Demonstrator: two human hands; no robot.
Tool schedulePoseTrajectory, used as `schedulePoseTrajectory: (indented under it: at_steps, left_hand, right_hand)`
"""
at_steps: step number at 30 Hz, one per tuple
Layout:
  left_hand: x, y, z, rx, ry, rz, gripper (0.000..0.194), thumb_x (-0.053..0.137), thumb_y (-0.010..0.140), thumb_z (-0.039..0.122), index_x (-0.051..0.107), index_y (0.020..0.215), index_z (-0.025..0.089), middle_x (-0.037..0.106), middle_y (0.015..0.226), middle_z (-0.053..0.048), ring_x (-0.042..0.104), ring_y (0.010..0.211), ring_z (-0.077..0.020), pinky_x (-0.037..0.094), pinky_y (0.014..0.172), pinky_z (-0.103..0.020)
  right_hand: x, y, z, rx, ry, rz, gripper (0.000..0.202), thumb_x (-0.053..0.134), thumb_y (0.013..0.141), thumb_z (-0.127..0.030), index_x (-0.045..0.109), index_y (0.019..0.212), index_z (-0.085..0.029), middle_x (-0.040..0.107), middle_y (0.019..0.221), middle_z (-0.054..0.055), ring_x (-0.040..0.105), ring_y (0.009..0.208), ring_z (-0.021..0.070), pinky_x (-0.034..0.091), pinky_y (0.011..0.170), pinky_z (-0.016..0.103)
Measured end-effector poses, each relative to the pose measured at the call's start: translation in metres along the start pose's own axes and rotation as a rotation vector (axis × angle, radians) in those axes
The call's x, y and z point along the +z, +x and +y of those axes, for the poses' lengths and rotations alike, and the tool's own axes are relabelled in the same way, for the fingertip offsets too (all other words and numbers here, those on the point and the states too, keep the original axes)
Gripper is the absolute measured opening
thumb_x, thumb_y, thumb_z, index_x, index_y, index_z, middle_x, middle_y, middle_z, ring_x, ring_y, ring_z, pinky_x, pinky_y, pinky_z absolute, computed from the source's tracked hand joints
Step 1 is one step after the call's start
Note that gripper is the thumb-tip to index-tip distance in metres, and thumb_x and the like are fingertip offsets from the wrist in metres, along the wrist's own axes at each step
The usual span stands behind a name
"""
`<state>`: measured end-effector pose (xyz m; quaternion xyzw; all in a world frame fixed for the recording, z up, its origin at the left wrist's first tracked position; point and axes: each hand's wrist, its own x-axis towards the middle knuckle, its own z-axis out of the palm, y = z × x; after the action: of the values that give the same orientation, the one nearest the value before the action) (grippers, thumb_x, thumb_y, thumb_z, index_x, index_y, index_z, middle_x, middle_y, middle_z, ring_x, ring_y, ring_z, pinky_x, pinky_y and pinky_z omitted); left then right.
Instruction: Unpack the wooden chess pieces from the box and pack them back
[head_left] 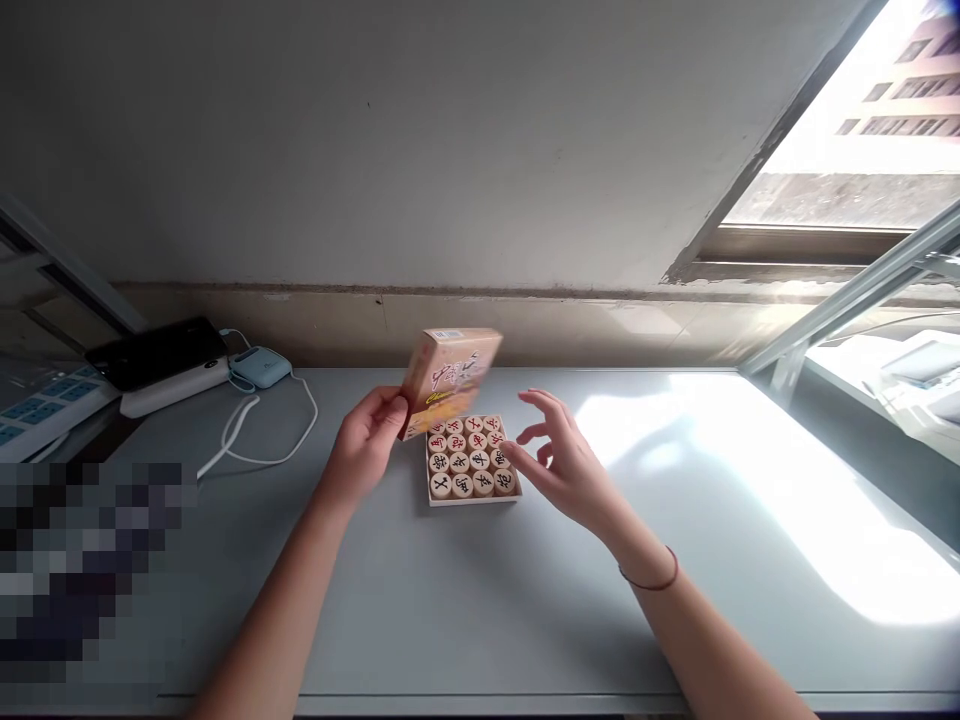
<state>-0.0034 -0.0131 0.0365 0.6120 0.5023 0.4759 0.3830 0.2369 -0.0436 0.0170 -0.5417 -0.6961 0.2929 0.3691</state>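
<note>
My left hand [369, 440] grips the left edge of a printed cardboard chess box lid [457, 375], thumb on its front face. The lid is tilted and raised above the table, overlapping the far left corner of a shallow tray [474, 502]. Rows of round Chinese chess pieces [480, 460] fill that tray, some with red characters and some with black. My right hand [559, 455] is at the tray's right side, fingers apart and slightly curled, holding nothing. Its lowest fingertip overlaps the right edge of the pieces; whether it touches them I cannot tell.
Underneath everything is a grey table [420, 610]. At the left lie a black phone [161, 350] on a white device, a light blue gadget [261, 367], a looped white cable [311, 420] and a power strip [56, 400]. A wall stands behind; a metal frame [847, 290] rises at right.
</note>
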Motion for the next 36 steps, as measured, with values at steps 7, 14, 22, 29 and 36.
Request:
schedulePoseTrajectory:
  at_steps: [7,14,22,29,36]
  left_hand:
    - [0.019,-0.002,-0.012,-0.352,-0.432,-0.056,0.041,0.06,0.081,0.049,0.055,0.112,0.023,0.069,0.089,-0.002,0.065,0.077,-0.0166,0.049,0.068,-0.028]
    - [0.021,-0.001,-0.023,-0.245,0.46,-0.088,0.032,0.039,0.092,0.044,0.062,0.103,0.023,0.071,0.091,-0.004,0.065,0.086,-0.0216,0.045,0.073,-0.029]
    - [0.018,-0.009,-0.007,-0.328,0.728,-0.325,0.011,0.043,0.087,0.029,0.051,0.092,0.024,0.065,0.067,0.003,0.06,0.065,-0.0174,0.036,0.056,-0.025]
    - [0.013,-0.015,-0.005,-0.367,0.843,-0.512,0.015,0.04,0.091,0.033,0.046,0.101,0.024,0.067,0.08,-0.001,0.062,0.069,-0.0192,0.034,0.051,-0.025]
    - [0.025,-0.011,-0.018,-0.278,0.913,-0.426,0.019,0.033,0.096,0.026,0.046,0.108,0.02,0.07,0.094,-0.008,0.066,0.084,-0.0225,0.041,0.063,-0.027]
  right_hand:
    - [0.012,0.002,-0.001,0.099,0.435,0.058,0.058,0.052,0.088,-0.05,0.029,0.136,-0.026,0.064,0.079,0.001,0.057,0.062,0.0145,0.049,0.054,0.029]
    - [0.018,0.006,0.006,0.308,0.263,-0.01,0.046,0.049,0.085,-0.056,0.061,0.113,-0.022,0.066,0.072,0.002,0.057,0.061,0.0153,0.042,0.054,0.026]
    - [-0.003,0.006,0.0,0.34,-0.005,-0.392,0.03,0.044,0.088,-0.044,0.049,0.112,-0.027,0.06,0.06,-0.004,0.049,0.054,0.0133,0.036,0.052,0.026]
    - [-0.004,0.003,0.011,0.277,-0.119,-0.602,0.04,0.04,0.092,-0.041,0.039,0.13,-0.027,0.057,0.061,-0.004,0.051,0.054,0.0139,0.04,0.056,0.028]
    - [0.01,0.005,0.016,0.188,-0.222,-0.439,0.046,0.037,0.092,-0.035,0.033,0.137,-0.022,0.054,0.058,-0.004,0.05,0.054,0.0166,0.04,0.056,0.03]
